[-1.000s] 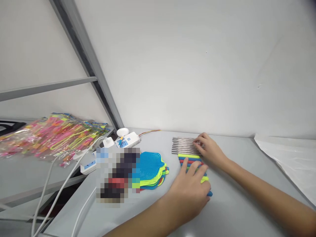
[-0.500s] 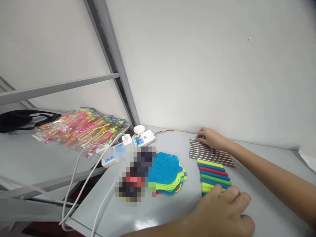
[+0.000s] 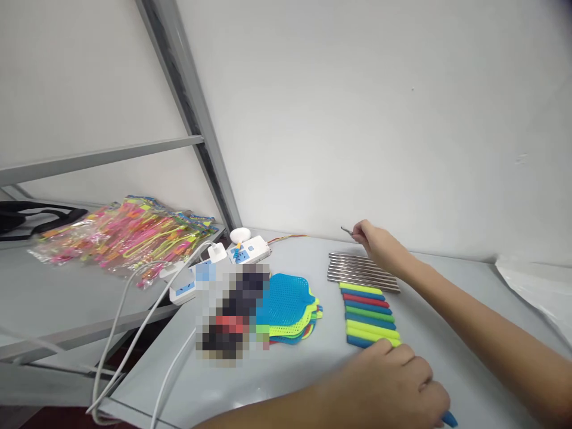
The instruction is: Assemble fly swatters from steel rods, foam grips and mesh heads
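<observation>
My right hand (image 3: pixel 375 243) is closed on a thin metal rod (image 3: pixel 347 230), raised above the table near the wall; most of the rod is hidden by the hand. Just below it lies a row of similar metal rods (image 3: pixel 357 272), side by side. My left hand (image 3: pixel 395 381) is closed around a blue plastic handle (image 3: pixel 450 419), of which only the tapered end sticks out. Beyond its knuckles, coloured handles (image 3: pixel 367 320) in yellow, blue, red and green lie in a row. A stack of fly swatter heads (image 3: pixel 288 301) sits to their left, blue on top.
White power strips (image 3: pixel 250 250) with a plugged charger and trailing white cables (image 3: pixel 129 322) are at the left. Shiny bagged pink and yellow items (image 3: pixel 129 235) cover the neighbouring shelf. A grey metal post (image 3: pixel 196 113) rises beside the wall. White sheeting (image 3: pixel 531 286) lies at right.
My right hand has lifted a metal rod off the row. My left hand has moved slightly back from the handles, and a blue handle end now shows in it. The whole view has shifted.
</observation>
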A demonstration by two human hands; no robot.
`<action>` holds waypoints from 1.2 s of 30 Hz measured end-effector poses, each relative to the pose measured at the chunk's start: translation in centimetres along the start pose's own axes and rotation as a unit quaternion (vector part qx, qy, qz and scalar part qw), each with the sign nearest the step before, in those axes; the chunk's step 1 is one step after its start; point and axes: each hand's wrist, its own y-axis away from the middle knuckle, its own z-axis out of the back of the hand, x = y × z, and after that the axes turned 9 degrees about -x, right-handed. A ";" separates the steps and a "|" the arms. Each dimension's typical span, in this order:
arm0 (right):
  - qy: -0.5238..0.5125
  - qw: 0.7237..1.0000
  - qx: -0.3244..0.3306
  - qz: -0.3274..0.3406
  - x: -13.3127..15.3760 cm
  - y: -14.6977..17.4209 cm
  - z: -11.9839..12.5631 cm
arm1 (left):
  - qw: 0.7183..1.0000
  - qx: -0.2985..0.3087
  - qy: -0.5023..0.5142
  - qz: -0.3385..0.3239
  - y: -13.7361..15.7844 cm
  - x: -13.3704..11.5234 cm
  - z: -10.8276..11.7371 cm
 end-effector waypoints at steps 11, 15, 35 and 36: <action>-0.105 0.958 -0.262 0.057 2.7 11.8 5.7 | 0.977 0.085 0.137 0.143 -0.3 -0.7 0.4; -0.187 0.931 -0.310 -0.050 2.7 15.3 5.2 | 0.934 0.080 0.241 0.251 -0.7 -0.5 1.7; -0.372 0.860 -0.242 -0.253 3.5 15.1 5.5 | 0.904 -0.009 0.363 0.227 -0.8 -0.4 1.6; -0.368 0.862 -0.244 -0.250 3.4 15.1 5.5 | 0.908 -0.012 0.356 0.219 -0.7 -0.4 1.5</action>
